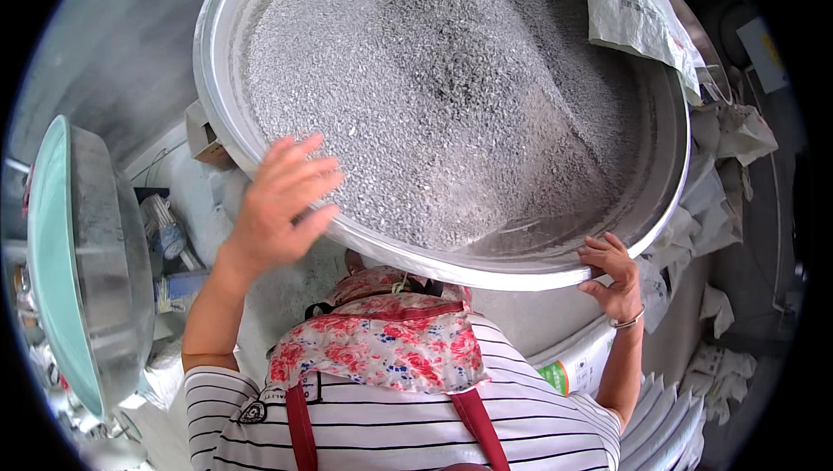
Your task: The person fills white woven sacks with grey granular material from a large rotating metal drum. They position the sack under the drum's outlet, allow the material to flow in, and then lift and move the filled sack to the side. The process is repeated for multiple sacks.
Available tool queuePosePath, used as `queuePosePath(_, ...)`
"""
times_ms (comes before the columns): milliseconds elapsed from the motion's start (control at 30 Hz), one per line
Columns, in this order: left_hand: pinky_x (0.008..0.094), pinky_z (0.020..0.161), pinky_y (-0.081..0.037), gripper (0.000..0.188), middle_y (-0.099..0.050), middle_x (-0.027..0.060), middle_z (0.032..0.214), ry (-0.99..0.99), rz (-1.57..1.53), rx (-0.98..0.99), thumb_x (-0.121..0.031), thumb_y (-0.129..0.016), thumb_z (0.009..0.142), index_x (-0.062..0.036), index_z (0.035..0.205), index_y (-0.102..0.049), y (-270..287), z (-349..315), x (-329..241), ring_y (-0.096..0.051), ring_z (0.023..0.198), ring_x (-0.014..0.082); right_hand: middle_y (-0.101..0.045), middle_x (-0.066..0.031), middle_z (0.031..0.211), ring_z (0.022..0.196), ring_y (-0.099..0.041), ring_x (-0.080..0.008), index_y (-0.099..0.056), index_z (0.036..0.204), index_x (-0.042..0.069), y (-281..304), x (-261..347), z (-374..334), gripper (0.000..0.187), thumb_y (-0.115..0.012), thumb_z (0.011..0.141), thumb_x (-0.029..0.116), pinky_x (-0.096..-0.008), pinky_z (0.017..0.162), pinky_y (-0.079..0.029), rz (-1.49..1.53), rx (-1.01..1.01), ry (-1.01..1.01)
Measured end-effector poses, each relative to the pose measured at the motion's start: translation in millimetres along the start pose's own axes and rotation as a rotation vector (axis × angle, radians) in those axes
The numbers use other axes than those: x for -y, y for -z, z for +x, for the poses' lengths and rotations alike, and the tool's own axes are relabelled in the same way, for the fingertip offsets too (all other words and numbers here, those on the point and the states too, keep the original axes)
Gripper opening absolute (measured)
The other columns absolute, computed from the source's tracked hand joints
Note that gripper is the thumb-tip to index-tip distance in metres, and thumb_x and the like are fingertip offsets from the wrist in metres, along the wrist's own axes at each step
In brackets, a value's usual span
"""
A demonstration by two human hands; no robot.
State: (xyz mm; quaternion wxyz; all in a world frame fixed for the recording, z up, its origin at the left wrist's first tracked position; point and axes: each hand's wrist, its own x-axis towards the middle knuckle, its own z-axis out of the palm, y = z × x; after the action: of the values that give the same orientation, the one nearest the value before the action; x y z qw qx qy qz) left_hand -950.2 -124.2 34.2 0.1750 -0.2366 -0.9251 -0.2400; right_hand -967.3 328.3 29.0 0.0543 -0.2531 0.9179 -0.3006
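A wide round metal pan (512, 280) stands in front of me, holding a broad heap of grey granules (382, 80). The heap thins out toward the near right, where some of the pan's bottom shows. Over the near left rim is my left hand (291, 197), fingers spread and slightly blurred, with nothing in it; whether it touches the rim I cannot tell. My right hand (614, 276) rests on the near right rim, its fingers hooked over the edge and the thumb on the outside. A white woven sack (638, 15) drapes over the far right rim.
On the left stands another round vessel with a pale green rim (65, 280). A cardboard box (206, 141) is beside the pan. Crumpled white sacks (694, 228) lie along the right, and stacked sacks (655, 428) sit by my right elbow.
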Motion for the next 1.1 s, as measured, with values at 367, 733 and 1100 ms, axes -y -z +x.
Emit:
queuePosePath(367,0.0327,0.069,-0.048,0.021,-0.061,0.0119,0.085,-0.057,-0.251,0.037,-0.005,-0.065,0.068,-0.001,0.088,-0.062,15.3,-4.6,59.4,-0.059,0.082,0.0255,-0.065,-0.0025,0.09,0.104,-0.054,-0.0202,-0.064,0.088,0.006,-1.9,10.2,14.5,0.056,-0.078,0.034,0.01,-0.042,0.105,-0.019,0.092,0.099,-0.371)
queuePosePath(733,0.037,0.07,-0.045,0.02,-0.061,0.0125,0.082,-0.098,0.154,0.651,-0.009,-0.054,0.073,-0.0032,0.089,-0.063,3.2,134.8,189.5,-0.057,0.079,0.0281,-0.063,-0.008,0.095,0.104,-0.053,-0.0201,-0.061,0.094,0.0,-15.6,28.5,16.6,0.037,-0.072,0.062,0.016,-0.0419,0.107,-0.012,0.363,-0.197,-0.455)
queuePosePath(1100,0.0341,0.072,-0.047,0.016,-0.064,0.0108,0.083,-0.14,-0.04,0.988,-0.008,-0.059,0.067,-0.0061,0.081,-0.066,-198.0,201.0,232.1,-0.06,0.079,0.0249,-0.045,0.001,0.056,0.055,-0.04,-0.0036,-0.059,0.072,-0.002,-76.3,29.4,38.9,0.013,-0.06,0.079,0.009,-0.0336,0.096,-0.035,-0.174,-0.786,-0.605)
